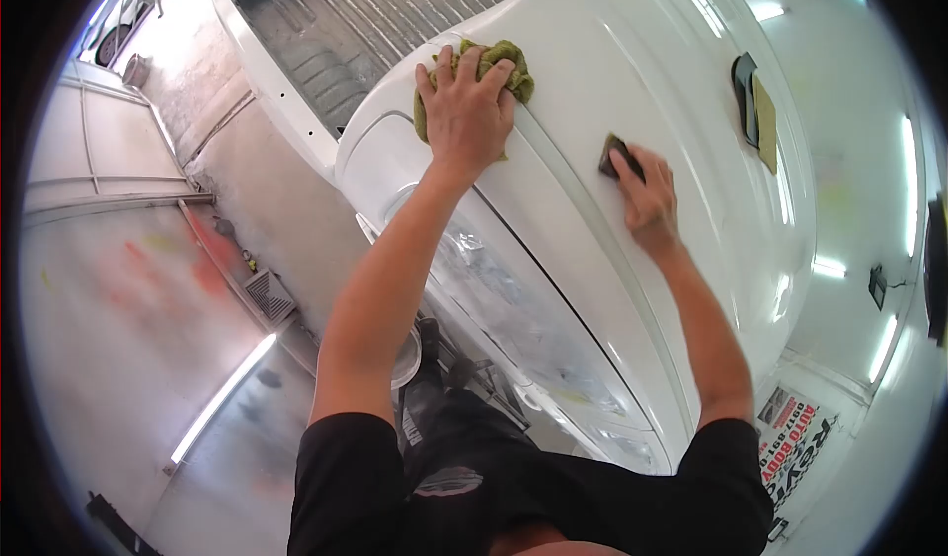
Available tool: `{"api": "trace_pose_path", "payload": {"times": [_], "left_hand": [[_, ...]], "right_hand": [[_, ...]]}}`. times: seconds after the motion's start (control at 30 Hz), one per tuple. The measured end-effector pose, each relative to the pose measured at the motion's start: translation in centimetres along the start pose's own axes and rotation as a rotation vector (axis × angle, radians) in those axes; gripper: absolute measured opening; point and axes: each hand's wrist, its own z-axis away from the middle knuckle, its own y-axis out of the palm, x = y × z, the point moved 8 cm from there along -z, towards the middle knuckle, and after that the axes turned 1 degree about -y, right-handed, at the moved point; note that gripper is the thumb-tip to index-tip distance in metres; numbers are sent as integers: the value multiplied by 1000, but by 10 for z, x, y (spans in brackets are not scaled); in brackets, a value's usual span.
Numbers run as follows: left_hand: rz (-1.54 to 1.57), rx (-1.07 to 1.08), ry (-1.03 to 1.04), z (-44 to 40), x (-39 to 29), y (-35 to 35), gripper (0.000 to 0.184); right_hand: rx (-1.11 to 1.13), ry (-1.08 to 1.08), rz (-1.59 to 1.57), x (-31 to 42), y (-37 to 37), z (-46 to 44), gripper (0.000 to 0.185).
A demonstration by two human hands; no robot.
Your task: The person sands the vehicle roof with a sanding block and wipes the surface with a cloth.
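My left hand [466, 112] presses a crumpled green cloth [517, 70] against the white car hood [583, 72], its fingers curled over the folds. To the right, my right hand [650, 200] grips a small dark sanding block [616, 159] on the same hood. The block's underside is hidden, so I cannot tell what faces the paint. Between the two hands runs a long crease in the white panel.
A black object [745, 100] and a tan sheet [764, 123] rest farther right on the hood. Ribbed truck-bed metal [336, 23] lies beyond the far edge. A whitish bucket [406, 358] stands low by my legs. A printed sign [795, 442] is at lower right.
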Motion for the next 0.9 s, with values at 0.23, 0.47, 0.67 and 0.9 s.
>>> {"api": "trace_pose_path", "payload": {"times": [0.23, 0.47, 0.67, 0.9], "left_hand": [[-11, 5, 18, 3, -1, 0, 34], [7, -1, -5, -2, 3, 0, 34], [9, -16, -1, 0, 4, 0, 34], [23, 1, -18, -1, 3, 0, 34]], "right_hand": [[-36, 139, 197, -88, 125, -234, 36], [12, 6, -28, 3, 12, -30, 50], [-26, 61, 128, -72, 111, -234, 37], [-59, -22, -7, -1, 31, -69, 46]]}}
